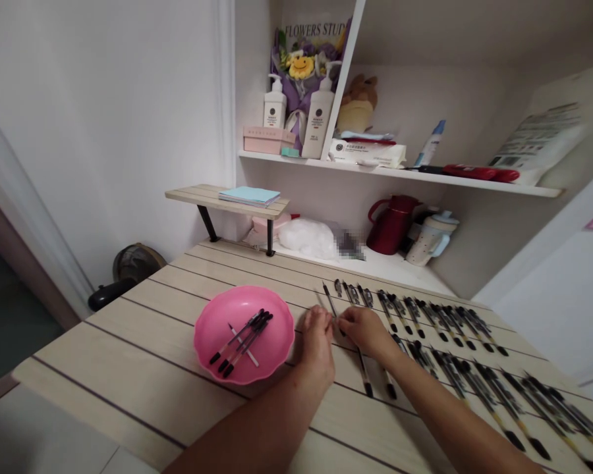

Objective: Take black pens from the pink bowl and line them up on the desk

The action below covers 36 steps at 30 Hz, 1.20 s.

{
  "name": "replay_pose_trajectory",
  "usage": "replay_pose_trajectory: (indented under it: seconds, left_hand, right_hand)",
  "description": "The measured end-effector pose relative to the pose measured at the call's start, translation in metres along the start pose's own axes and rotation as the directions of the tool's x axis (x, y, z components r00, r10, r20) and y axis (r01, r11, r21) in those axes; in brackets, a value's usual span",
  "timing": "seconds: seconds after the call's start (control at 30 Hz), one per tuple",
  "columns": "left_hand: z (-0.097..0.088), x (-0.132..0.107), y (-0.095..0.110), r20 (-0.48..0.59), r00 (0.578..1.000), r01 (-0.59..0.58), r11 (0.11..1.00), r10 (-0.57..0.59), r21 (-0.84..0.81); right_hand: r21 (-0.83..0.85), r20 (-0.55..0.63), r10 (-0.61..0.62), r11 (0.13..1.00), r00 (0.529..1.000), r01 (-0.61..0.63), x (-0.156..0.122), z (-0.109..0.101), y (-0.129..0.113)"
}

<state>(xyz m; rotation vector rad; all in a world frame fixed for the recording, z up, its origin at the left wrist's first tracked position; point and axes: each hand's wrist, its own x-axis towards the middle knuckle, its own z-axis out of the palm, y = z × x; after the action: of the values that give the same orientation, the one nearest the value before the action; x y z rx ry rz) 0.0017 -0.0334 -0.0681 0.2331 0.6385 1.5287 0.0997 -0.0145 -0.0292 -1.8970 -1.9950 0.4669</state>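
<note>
My right hand (368,330) pinches a slim pen (331,299) just above the wooden table, its thin dark tip pointing away from me. Close beside it, my left hand (319,336) has its fingers drawn together near the pen; whether they hold a part is hidden. Left of my hands sits a pink scalloped bowl (205,329) with several black-capped pens (244,345) and a white thin stick (251,356) in it. Under my right wrist lies another pen (364,373). Rows of pen parts (447,322) are laid out to the right.
A small raised shelf (190,192) with a blue notebook (250,195) stands at the table's back left. Behind are a red jug (391,225), a pale tumbler (431,238) and a white bag (306,238). Pump bottles (319,122) stand on the cabinet shelf above.
</note>
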Motion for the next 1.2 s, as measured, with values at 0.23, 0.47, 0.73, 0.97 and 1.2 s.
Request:
replay_pose_trajectory:
  seconds: [0.23,0.47,0.73,0.97,1.2]
  left_hand:
    - [-0.001,-0.004,0.002,0.012,1.0,-0.009,0.983,0.007,0.185]
    - [0.0,-0.001,-0.002,0.033,0.999,-0.028,0.971,0.021,0.238]
    - [0.0,-0.003,-0.002,0.062,0.997,-0.063,0.962,0.048,0.266]
    - [0.003,-0.01,0.003,0.118,0.975,-0.221,0.866,0.187,0.448]
    - [0.014,-0.029,0.044,0.367,0.876,-0.482,0.618,0.313,0.621]
  right_hand:
    - [-0.19,-0.081,0.108,0.974,0.991,-0.122,0.058,0.003,-0.001]
    - [-0.259,-0.113,0.138,0.952,0.984,-0.164,0.074,0.012,0.003]
    - [-0.255,-0.122,0.093,0.959,0.988,-0.122,0.065,0.006,0.002]
    - [-0.206,-0.123,-0.014,0.978,0.992,-0.012,0.011,-0.006,0.01]
    - [-0.086,-0.128,-0.112,0.991,0.986,0.101,-0.068,-0.004,0.021]
